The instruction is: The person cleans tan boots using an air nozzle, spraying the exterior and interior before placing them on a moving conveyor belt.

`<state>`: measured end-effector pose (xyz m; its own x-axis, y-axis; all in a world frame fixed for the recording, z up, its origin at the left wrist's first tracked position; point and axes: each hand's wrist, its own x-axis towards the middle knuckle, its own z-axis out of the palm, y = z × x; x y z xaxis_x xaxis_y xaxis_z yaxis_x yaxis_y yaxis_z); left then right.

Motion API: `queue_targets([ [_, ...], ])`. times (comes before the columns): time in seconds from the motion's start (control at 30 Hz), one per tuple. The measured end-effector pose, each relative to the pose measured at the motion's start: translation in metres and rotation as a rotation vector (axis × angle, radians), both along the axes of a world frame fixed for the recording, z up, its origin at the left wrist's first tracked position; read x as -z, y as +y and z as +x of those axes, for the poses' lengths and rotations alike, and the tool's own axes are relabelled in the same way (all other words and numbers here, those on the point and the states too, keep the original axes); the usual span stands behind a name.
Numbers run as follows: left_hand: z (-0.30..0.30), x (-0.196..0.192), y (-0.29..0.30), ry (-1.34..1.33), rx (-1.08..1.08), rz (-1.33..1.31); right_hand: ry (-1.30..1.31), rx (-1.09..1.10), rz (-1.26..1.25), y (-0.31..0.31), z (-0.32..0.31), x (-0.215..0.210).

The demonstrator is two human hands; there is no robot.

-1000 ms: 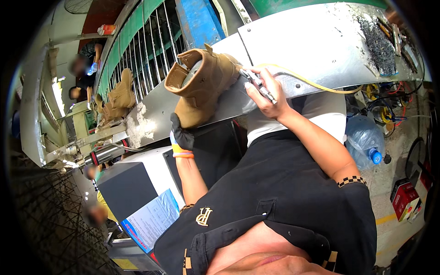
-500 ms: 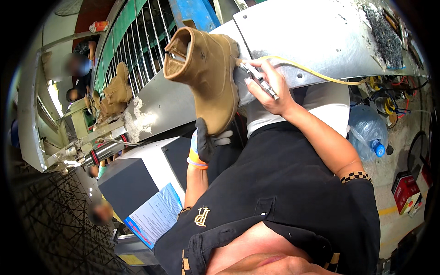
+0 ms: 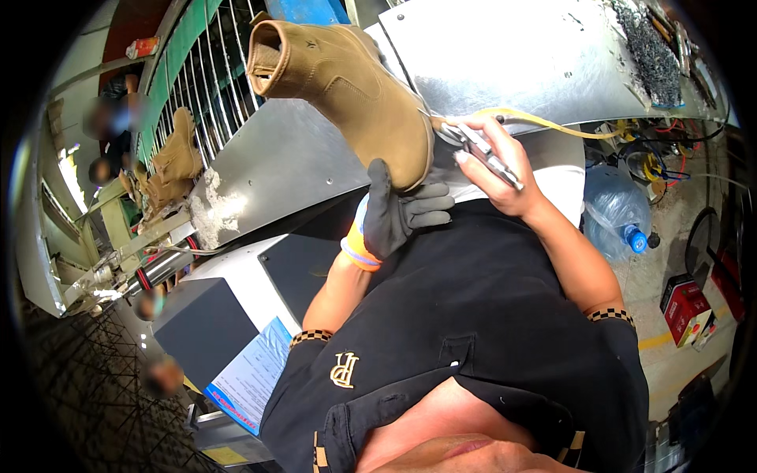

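Note:
A tan ankle boot lies tilted over the front edge of the metal bench, its shaft opening toward the upper left and its toe toward me. Cupped around the toe is my left hand, in a grey-palmed glove with an orange cuff. Its thumb lies on the upper; the other fingers stretch out beyond the toe. My bare right hand grips a silver pen-shaped tool. The tool's tip is at the boot's sole edge near the forefoot; whether it touches I cannot tell.
A yellow hose runs from beside my right hand across the metal bench. More tan boots stand at the left by a barred rack. A clear water bottle and a red box are on the floor at right.
The boot has swung, its toe moving right and toward the bench while the shaft shifted left. My left hand has moved up and right with it; the tool has shifted slightly right and down.

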<state>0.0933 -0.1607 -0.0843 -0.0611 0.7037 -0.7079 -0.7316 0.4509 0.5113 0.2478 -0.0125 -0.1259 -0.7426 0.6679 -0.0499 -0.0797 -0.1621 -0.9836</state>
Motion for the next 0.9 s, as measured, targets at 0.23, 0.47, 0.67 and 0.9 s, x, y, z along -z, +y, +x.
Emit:
queue_targets([
  [0.23,0.015,0.017,0.029,-0.217,0.121,0.112,-0.179,-0.046,-0.141,0.008,0.040,-0.039],
  [0.47,0.034,0.023,0.076,-0.251,0.197,0.225,-0.274,0.029,-0.045,0.026,0.046,-0.065],
  [0.67,0.043,0.017,0.112,-0.117,0.234,0.345,-0.310,0.206,0.047,0.017,0.042,-0.056],
  [0.9,0.035,0.055,0.125,-0.104,0.206,0.368,-0.296,0.352,0.339,-0.010,0.026,-0.032],
])
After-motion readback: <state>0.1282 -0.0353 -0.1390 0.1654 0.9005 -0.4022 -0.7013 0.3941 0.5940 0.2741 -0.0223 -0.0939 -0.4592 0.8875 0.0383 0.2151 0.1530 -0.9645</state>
